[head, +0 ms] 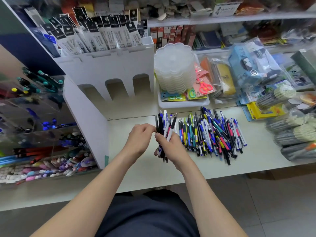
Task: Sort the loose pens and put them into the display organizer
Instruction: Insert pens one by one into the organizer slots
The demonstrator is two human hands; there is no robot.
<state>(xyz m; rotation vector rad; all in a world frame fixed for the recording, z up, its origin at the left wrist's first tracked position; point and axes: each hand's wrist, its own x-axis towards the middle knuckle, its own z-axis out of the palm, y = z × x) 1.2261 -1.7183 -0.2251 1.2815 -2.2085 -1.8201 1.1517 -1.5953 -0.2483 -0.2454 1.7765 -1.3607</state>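
Clearly, the task is only partly done. At the far left, a clear acrylic organizer (51,106) is seen with its compartments already filled with pens, grouped more or less by colour and kind: teal ones at the top, blue ones in the middle, red and pastel ones at the bottom. Whether these were put there during this task cannot be told.

Beside it stands the white display organizer (89,117). Its three arched slots (117,89) at the front are seen empty, while packaged refills are kept in the upper rear part.

In the middle, above the bench (256,156), the left grip (140,139) is curled, and its fingertips seem to be closed on a black pen (156,123) at the edge of the bundle, as if it is being pulled out or aligned. The bundle of pens (165,124) is held upright by the right grip (171,147), whose fingers are wrapped tightly round the lower half.

To the right, a large pile of loose pens (213,134) is lying on the bench, mixed in colour and not yet sorted. It is judged that most of the work is left: the bundle must be placed, and the pile must be sorted after it.
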